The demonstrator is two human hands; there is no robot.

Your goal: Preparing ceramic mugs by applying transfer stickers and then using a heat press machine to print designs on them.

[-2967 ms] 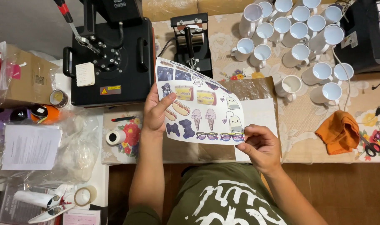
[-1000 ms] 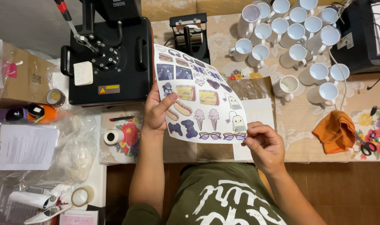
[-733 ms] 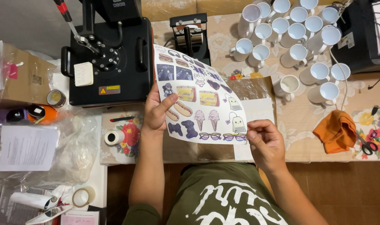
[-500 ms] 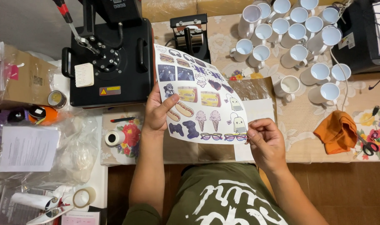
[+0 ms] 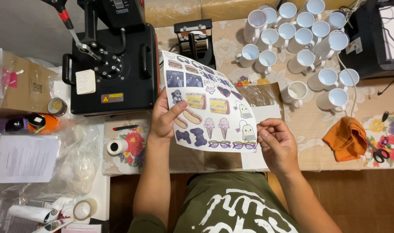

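I hold a printed sheet of small colourful pictures [image 5: 207, 105] above the table edge, tilted away from me. My left hand [image 5: 166, 116] grips its left edge, thumb across the front. My right hand [image 5: 276, 144] pinches its lower right corner between thumb and fingertips. A black heat press [image 5: 112, 64] stands just left of the sheet. A smaller black mug press [image 5: 194, 41] sits behind the sheet's top edge. A white paper [image 5: 259, 138] lies on the table under the sheet.
Several white mugs [image 5: 302, 41] crowd the back right. An orange cloth [image 5: 346, 138] and scissors [image 5: 380, 151] lie at right. A tape roll [image 5: 117, 146] sits on a floral mat. Cardboard box [image 5: 22, 84], papers and plastic bags fill the left side. A black machine [image 5: 378, 34] stands far right.
The sheet has tilted slightly and shifted a little up and left. My right hand moved a bit inward along the lower right corner. Both hands keep their hold.
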